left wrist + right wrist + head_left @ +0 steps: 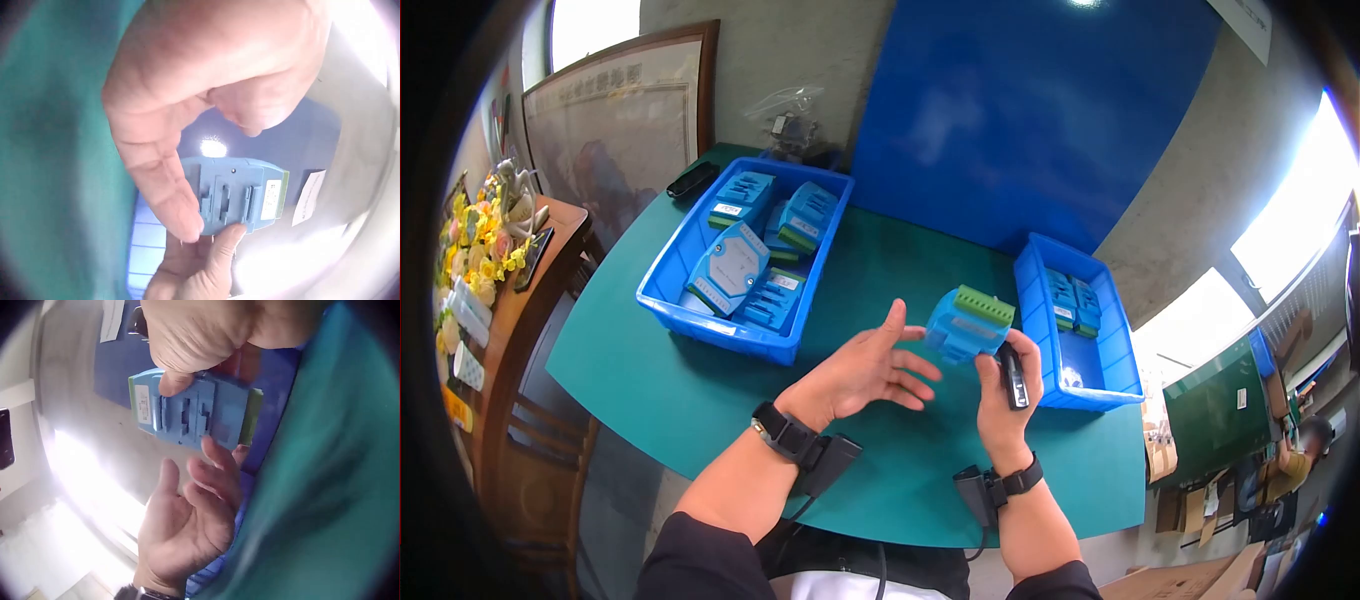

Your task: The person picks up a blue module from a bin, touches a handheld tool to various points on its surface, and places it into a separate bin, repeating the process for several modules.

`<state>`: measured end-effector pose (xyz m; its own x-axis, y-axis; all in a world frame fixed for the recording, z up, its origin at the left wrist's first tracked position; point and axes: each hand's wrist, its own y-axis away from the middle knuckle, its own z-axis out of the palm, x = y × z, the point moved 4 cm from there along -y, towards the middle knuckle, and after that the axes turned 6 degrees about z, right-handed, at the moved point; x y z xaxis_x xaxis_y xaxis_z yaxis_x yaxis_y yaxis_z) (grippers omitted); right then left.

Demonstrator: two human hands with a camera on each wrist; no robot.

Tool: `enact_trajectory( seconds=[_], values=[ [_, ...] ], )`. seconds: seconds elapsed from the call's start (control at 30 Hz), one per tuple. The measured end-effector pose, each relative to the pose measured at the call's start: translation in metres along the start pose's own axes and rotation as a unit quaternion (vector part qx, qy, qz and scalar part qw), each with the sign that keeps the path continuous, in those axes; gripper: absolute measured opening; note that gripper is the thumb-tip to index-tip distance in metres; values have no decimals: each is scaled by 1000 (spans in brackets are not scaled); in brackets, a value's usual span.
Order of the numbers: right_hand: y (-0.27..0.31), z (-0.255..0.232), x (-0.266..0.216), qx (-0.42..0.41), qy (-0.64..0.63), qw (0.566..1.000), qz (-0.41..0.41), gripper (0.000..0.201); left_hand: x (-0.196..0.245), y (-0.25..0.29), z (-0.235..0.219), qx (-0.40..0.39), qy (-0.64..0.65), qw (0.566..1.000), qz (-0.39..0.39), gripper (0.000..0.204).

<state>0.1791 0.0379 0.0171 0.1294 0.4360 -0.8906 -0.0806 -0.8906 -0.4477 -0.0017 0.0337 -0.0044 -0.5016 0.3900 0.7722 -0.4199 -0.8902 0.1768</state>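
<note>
My right hand holds a blue module with a green terminal strip, along with a black object. In the right wrist view the right thumb presses on the module, whose slotted face and white label show. My left hand is beside it, palm turned inward, fingers extended and parted. One left fingertip lies at the module's edge in the left wrist view; whether it touches, I cannot tell. The left hand appears large there, with the right hand below the module.
A blue bin at left holds several similar modules; a smaller bin at right holds two. Both stand on the green table. A black object and a clear bag lie at the back. A person is far right.
</note>
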Motion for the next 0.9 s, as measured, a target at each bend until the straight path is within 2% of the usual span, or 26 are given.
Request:
enact_trajectory(
  seconds=[0.1, 0.13, 0.2, 0.27, 0.3, 0.33, 0.4, 0.5, 0.63, 0.73, 0.9],
  values=[
    [3, 10, -10, -62, 69, 992, -91, 38, 4, 3, 12, -99, 69, 992, 28, 69],
    [4, 11, -8, -95, 51, 991, -76, 43, 3, 0, 9, -91, 94, 991, 35, 63],
    [5, 13, -17, -80, 105, 983, -126, 45, 2, -5, 4, -74, 144, 986, 48, 52],
    [5, 11, -23, -51, 124, 978, -159, 44, 8, -4, 5, -8, 147, 980, 134, 47],
    [5, 9, -24, -44, 80, 985, -144, 42, 12, -2, 6, 24, 148, 973, 176, 46],
    [5, 7, -25, -37, 36, 990, -128, 41, 12, -4, 0, 25, 181, 964, 195, 45],
    [9, 3, -27, -47, -51, 993, -91, 35, 10, -9, -10, 48, 201, 956, 210, 43],
    [16, 4, -27, -159, -31, 983, -83, 28, 10, -11, -16, 74, 208, 952, 210, 47],
    [20, 18, -31, -186, -9, 978, -89, 21, 9, -7, -8, 88, 165, 958, 218, 58],
    [20, 20, -31, -181, 11, 980, -82, 20, 10, -4, -5, 88, 148, 959, 225, 66],
    [17, 10, -27, -127, 4, 991, -37, 20, 10, -5, -4, 82, 132, 959, 237, 76]
  ],
)
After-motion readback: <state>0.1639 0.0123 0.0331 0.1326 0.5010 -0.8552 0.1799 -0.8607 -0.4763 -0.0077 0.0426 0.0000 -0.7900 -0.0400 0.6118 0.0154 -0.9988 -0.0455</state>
